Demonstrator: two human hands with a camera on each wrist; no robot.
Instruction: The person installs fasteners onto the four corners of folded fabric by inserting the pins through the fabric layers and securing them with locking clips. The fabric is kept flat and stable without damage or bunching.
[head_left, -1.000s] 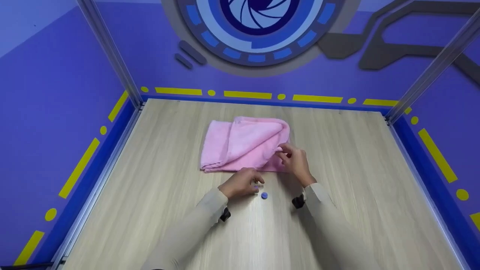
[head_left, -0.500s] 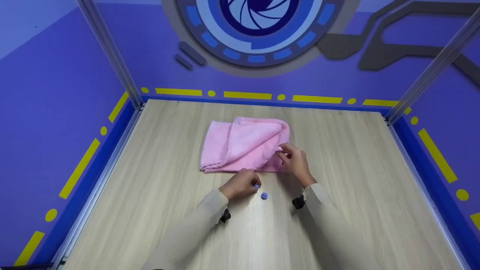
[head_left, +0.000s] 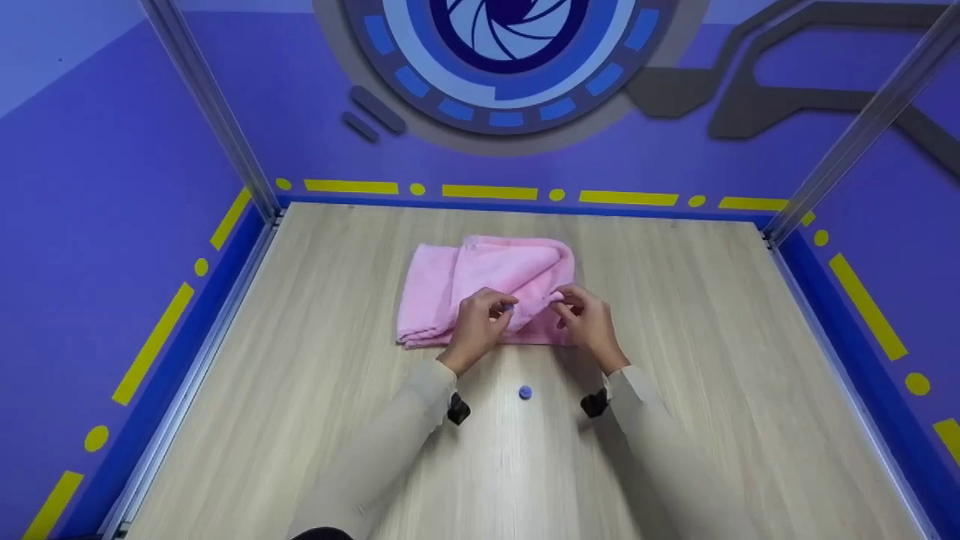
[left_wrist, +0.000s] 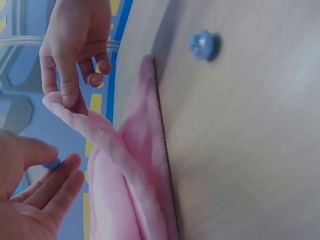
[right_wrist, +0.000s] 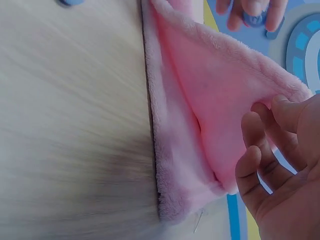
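Left hand (head_left: 478,324) over folded pink cloth (head_left: 429,289); fingers (left_wrist: 73,161) pinched together on a small blue piece (left_wrist: 52,164). Right hand (head_left: 591,322): fingers clamped on the cloth's raised edge. Cloth lies on wooden surface (head_left: 315,315); second blue piece (head_left: 525,392) rests apart, nearer the person.

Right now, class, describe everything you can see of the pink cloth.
The pink cloth looks soft and fuzzy, with a thick, rounded edge. It lies folded in layers on the pale tabletop. Near its right end, the right hand pinches a raised part of the upper layer, leaving a gap above the layer beneath.
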